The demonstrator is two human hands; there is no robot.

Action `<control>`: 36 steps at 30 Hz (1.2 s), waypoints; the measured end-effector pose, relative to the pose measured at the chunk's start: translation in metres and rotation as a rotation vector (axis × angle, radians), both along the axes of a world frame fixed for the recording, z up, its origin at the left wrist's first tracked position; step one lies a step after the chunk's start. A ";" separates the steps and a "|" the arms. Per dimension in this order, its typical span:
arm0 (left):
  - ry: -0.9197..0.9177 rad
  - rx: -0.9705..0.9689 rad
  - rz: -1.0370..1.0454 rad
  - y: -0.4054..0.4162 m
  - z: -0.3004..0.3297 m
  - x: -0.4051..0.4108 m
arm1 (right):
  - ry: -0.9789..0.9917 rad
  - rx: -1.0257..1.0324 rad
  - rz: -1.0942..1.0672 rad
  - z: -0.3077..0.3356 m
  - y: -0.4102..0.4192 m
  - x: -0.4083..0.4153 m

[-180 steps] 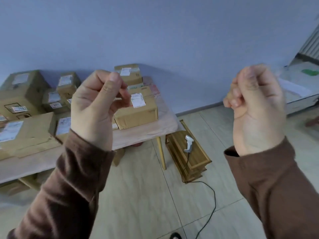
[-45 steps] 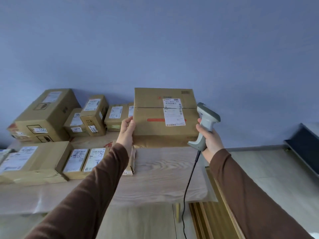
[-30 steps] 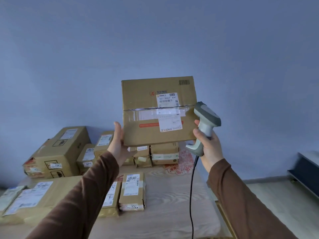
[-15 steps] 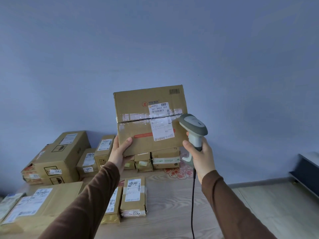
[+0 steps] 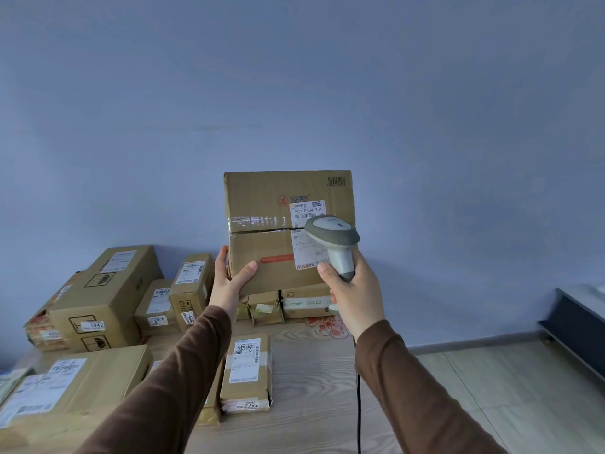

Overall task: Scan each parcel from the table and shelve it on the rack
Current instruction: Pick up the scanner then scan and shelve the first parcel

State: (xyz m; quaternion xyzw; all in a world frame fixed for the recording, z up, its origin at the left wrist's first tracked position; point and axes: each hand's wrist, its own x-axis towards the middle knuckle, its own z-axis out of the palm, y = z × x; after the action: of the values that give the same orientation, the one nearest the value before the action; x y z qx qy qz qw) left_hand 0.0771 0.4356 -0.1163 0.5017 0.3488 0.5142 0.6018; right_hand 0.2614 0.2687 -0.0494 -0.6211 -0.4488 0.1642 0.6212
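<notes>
I hold a brown cardboard parcel [image 5: 262, 231] up in front of the blue wall, its taped face and white shipping label turned toward me. My left hand [image 5: 229, 283] grips its lower left corner, thumb on the front. My right hand [image 5: 355, 294] grips the handle of a grey and white corded barcode scanner [image 5: 334, 239]. The scanner's head covers part of the label on the parcel's right side. Below lies the wooden table [image 5: 314, 388] with several more parcels.
A big box [image 5: 98, 296] marked 1042 stands at the back left, smaller boxes [image 5: 190, 290] beside it. A flat parcel [image 5: 248, 371] marked 5144 lies mid-table and a wide one [image 5: 65, 385] at the left. Tiled floor and a dark ledge [image 5: 576, 326] are at the right.
The parcel was lifted off the table and tilted upright. Over the last half second the scanner has moved left, in front of the label, and the parcel sits squarer to me.
</notes>
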 end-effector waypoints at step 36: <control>-0.120 -0.130 0.125 -0.040 0.000 -0.036 | 0.236 0.138 -0.057 -0.032 0.014 0.040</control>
State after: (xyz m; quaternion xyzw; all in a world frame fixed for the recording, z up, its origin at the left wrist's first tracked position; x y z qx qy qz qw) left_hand 0.0413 0.3955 -0.1166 0.4074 0.3754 0.5561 0.6195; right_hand 0.3016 0.2822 -0.0812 -0.5656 -0.3653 0.1872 0.7153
